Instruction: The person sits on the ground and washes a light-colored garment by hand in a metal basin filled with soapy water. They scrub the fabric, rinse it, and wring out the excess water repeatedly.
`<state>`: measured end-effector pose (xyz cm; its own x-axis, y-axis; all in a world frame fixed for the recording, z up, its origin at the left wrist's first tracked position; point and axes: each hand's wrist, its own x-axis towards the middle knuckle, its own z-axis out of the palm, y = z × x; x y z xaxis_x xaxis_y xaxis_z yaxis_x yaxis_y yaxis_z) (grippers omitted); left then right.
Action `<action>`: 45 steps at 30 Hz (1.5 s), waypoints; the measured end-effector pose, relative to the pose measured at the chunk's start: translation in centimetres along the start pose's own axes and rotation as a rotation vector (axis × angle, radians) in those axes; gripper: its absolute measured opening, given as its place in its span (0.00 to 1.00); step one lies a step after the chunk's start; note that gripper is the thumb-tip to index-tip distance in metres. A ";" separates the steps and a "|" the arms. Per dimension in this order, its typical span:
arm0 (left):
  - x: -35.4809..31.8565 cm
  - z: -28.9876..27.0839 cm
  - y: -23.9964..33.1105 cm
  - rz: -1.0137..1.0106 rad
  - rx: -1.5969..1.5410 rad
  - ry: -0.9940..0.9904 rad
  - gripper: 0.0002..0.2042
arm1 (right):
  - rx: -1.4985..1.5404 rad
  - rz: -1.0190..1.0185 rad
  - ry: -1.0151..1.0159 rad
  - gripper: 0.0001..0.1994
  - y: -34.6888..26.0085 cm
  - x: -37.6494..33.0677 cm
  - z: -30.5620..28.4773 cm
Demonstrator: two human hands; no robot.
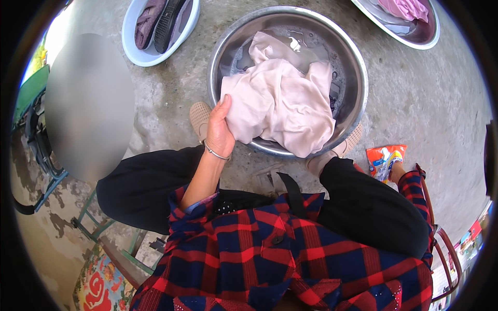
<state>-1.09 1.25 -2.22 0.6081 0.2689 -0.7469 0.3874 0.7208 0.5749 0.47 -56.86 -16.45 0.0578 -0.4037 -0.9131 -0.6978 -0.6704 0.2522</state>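
Observation:
A pale pink wet cloth (282,103) lies heaped in a large steel basin (223,52) with soapy water, hanging over the near rim. My left hand (220,129), with a bangle at the wrist, grips the cloth's left edge at the basin's near side. My right hand (397,172) is down at the right beside my knee, mostly hidden, touching an orange and red packet (383,158) on the ground. Whether it grips the packet is unclear.
A white plastic tub (136,49) holding dark shoes stands at the back left. Another steel basin (420,36) with pink cloth is at the back right. Concrete ground all round. My feet in beige shoes (199,118) flank the basin. A blurred figure sits at left.

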 end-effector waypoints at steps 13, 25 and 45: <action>0.2 0.2 -0.1 -0.003 0.009 0.019 0.21 | 0.281 0.252 -0.392 0.14 1.9 6.2 -0.6; 0.2 0.5 0.0 0.002 0.034 0.031 0.21 | 0.479 0.231 -0.439 0.17 0.4 1.3 0.1; 0.5 0.4 -0.1 -0.004 0.049 0.019 0.20 | 0.359 0.114 -0.487 0.17 -2.6 -2.9 -3.4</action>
<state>-0.54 1.04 -2.48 0.5934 0.2782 -0.7553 0.4238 0.6898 0.5870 4.52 -56.09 -13.40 -0.3051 -0.0734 -0.9495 -0.8821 -0.3539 0.3108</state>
